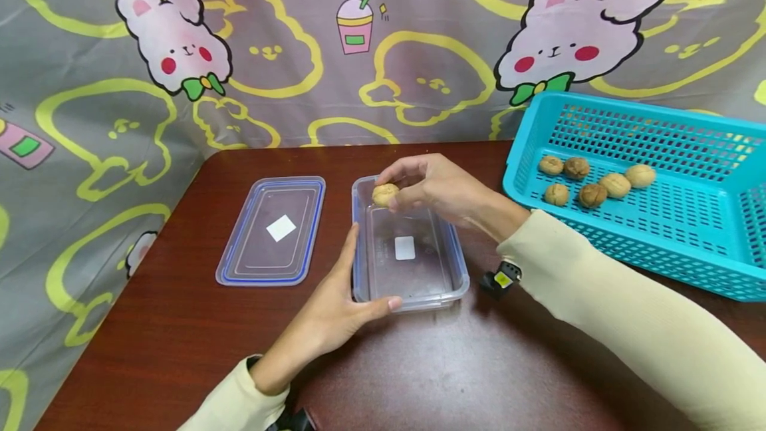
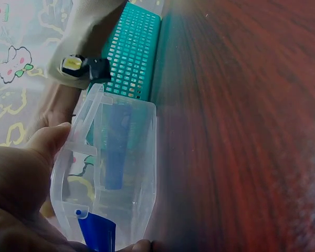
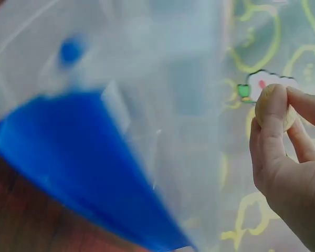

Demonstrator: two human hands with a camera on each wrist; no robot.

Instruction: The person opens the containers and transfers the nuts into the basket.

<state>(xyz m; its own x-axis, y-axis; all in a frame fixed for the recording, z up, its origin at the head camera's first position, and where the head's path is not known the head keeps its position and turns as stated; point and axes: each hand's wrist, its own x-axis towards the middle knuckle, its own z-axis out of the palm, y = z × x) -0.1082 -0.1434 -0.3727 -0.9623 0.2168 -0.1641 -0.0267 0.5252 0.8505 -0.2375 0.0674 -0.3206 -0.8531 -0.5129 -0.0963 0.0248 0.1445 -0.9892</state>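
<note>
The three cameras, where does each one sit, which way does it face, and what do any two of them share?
Head: worn on the head, facing forward and down at the table; shows both forearms, left hand steadying the clear box, right hand pinching a walnut.
Left wrist: looks past the left palm along the box toward the basket.
Right wrist: looks past its fingers on the walnut at the blurred box.
Shared: head and left wrist both show the basket.
</note>
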